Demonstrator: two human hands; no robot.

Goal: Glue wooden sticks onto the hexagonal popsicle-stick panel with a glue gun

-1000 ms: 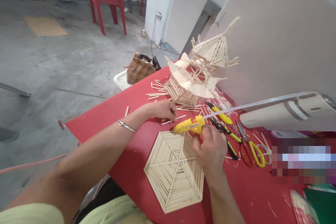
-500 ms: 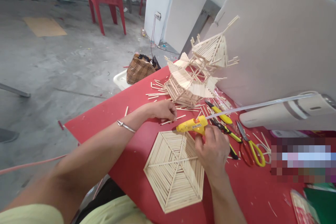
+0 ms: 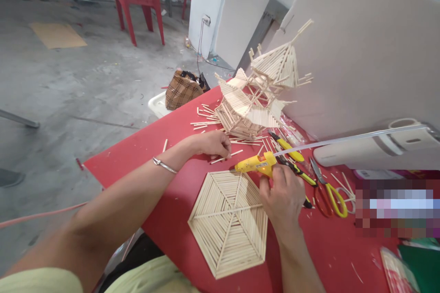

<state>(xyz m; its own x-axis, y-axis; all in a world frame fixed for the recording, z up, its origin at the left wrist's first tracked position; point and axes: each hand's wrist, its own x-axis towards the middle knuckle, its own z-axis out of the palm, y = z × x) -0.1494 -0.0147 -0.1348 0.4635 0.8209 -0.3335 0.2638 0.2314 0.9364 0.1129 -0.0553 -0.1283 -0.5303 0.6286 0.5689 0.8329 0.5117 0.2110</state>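
My right hand [image 3: 282, 194] is wrapped round the handle of a yellow hot glue gun [image 3: 256, 163], with a long clear glue stick [image 3: 343, 139] running out of its back. The gun's nozzle points left over the top edge of a flat hexagonal panel [image 3: 229, 233] made of thin wooden sticks. Beyond the panel, my left hand [image 3: 217, 144] rests low over the table with its fingers curled in. A wooden stick [image 3: 236, 152] lies by those fingertips; whether they pinch it is hard to make out.
A pagoda-like stick model [image 3: 254, 100] stands at the back of the red table [image 3: 137, 160], with loose sticks around it. Yellow-handled scissors [image 3: 330, 192], pliers [image 3: 287, 147] and a pale cylinder [image 3: 347, 151] lie to the right. A plaid bag [image 3: 182, 91] sits beyond the edge.
My right hand has shifted the glue gun slightly to the right along the panel's top edge. My left hand and the panel have stayed in place.
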